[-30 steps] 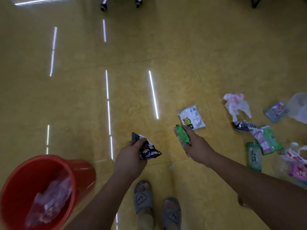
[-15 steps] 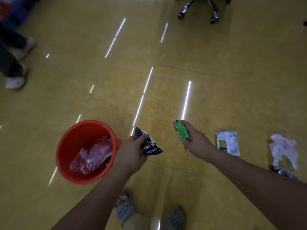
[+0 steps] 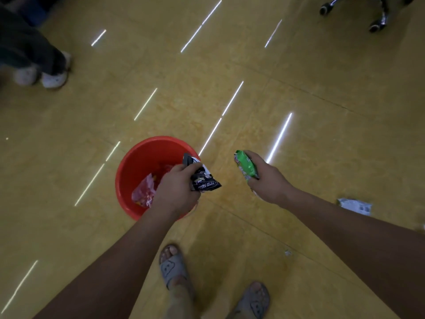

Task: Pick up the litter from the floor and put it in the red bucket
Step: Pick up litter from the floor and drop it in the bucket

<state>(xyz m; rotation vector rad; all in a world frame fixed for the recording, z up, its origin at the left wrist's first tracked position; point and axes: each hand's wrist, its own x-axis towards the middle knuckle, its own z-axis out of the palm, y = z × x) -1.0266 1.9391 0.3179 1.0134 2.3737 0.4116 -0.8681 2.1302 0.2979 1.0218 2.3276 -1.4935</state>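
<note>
The red bucket point(image 3: 135, 162) stands on the yellow floor just ahead of my feet, with pink plastic litter point(image 3: 145, 192) inside. My left hand point(image 3: 177, 189) hovers over the bucket's right rim, shut on a black snack wrapper point(image 3: 203, 178). My right hand point(image 3: 266, 178) is to the right of the bucket, apart from it, shut on a green wrapper point(image 3: 246, 165). A white wrapper point(image 3: 354, 204) lies on the floor at the right, partly hidden behind my right forearm.
Another person's legs and white shoes point(image 3: 53, 78) stand at the far left. Office chair castors point(image 3: 377, 24) show at the top right. A small scrap point(image 3: 287, 252) lies on the floor near my sandalled feet point(image 3: 174, 268).
The view has swung left, bringing the bucket to the centre. My left hand with the black wrapper now sits over the bucket's rim. The litter pile at the right has left the view.
</note>
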